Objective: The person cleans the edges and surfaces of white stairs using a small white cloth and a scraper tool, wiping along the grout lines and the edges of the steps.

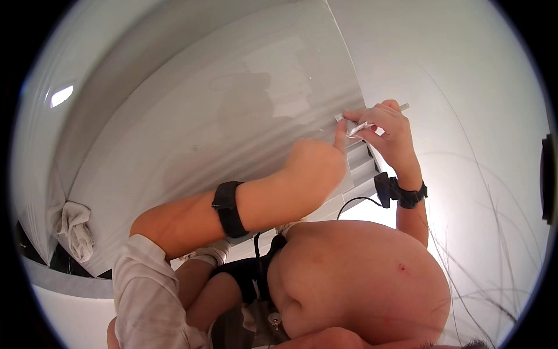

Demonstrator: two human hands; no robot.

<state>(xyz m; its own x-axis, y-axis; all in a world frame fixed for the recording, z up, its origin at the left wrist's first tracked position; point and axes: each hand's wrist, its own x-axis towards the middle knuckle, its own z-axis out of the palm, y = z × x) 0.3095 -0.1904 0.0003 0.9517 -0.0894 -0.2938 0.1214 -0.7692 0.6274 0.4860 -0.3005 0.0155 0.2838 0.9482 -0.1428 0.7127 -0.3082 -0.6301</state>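
My right hand [387, 124] is at the edge of a glossy grey panel [244, 104], gripping a small tool. A pale rod end [405, 106] of the tool sticks out behind the fingers. In front of the thumb shows a shiny, clear or metallic piece [359, 128] of unclear kind. My left hand [318, 152] is close beside it, index finger extended to a small whitish piece [339, 117] at the right fingertips. The other left fingers are curled and mostly hidden, so I cannot tell whether they hold anything.
A crumpled white cloth [76, 231] lies at the far left of the panel. A pale wall [457, 109] rises on the right. From the black wrist device [383, 189] runs a black cable [357, 199]. A large bare body part [362, 279] fills the lower foreground. Step-like ledges [364, 163] show below my hands.
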